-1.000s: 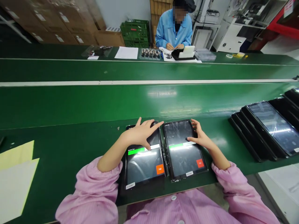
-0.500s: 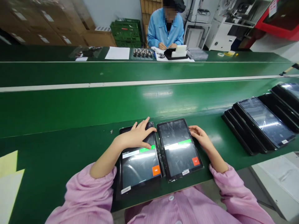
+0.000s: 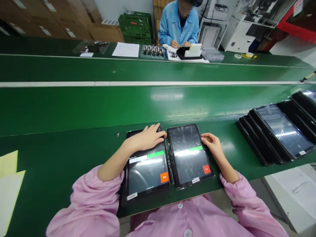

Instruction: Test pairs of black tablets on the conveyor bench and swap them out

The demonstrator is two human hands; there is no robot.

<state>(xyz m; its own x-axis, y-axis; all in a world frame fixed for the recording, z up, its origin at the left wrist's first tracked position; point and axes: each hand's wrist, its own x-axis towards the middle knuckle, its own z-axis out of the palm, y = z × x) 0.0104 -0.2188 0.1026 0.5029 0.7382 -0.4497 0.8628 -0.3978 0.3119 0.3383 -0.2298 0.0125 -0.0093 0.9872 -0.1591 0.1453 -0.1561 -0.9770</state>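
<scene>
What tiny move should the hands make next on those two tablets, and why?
Probably slide the left hand off the left tablet: it covers the upper screen, while the right hand only touches the right tablet at its edge.

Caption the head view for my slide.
Left hand rests on the left tablet, right hand touches the right tablet, on a green bench.

the left tablet [image 3: 146, 171] and right tablet [image 3: 189, 158], both black, lie flat, nearly touching, at the green bench's [image 3: 74, 148] near edge; each lit screen shows a green bar and an orange button.
</scene>
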